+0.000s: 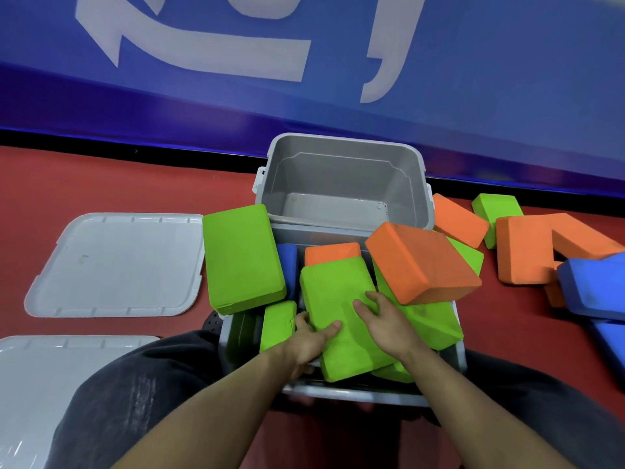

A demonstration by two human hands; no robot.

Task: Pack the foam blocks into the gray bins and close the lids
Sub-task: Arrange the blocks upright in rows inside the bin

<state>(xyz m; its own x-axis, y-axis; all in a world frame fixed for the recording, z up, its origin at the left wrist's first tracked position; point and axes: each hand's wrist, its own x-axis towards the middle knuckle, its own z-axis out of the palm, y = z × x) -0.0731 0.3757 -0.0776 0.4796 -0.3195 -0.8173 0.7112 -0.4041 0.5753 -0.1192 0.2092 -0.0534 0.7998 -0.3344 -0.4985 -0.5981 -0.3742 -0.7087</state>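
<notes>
Two gray bins sit on the red floor [101,184] in the head view, one behind the other; the far bin [341,157] holds nothing that shows, while the near bin [372,397], between the person's knees, is heaped with foam blocks. Both hands work on one green block [338,299] lying tilted atop the heap: the left hand [306,340] grips its left edge, thumb laid over the top face and fingers curled underneath; the right hand [385,319] presses down on its top face with fingers spread and fairly straight. A second green block [241,257] leans over the bin's left rim; a small green one [279,323] stands just beside the left hand; an orange block [422,262] rests tilted across the right side, over another green block [433,324]. Deeper in, an orange block end [333,252] and a blue block [287,265] peek out (mostly hidden). Two gray lids lie flat on the floor to the left: the far lid [115,265] and the near lid [44,377]; neither is on a bin. More loose blocks lie on the floor at right: orange ones [527,248], a green one [497,206], and blue ones [595,286]. A blue wall [507,96] with pale lettering rises behind.
</notes>
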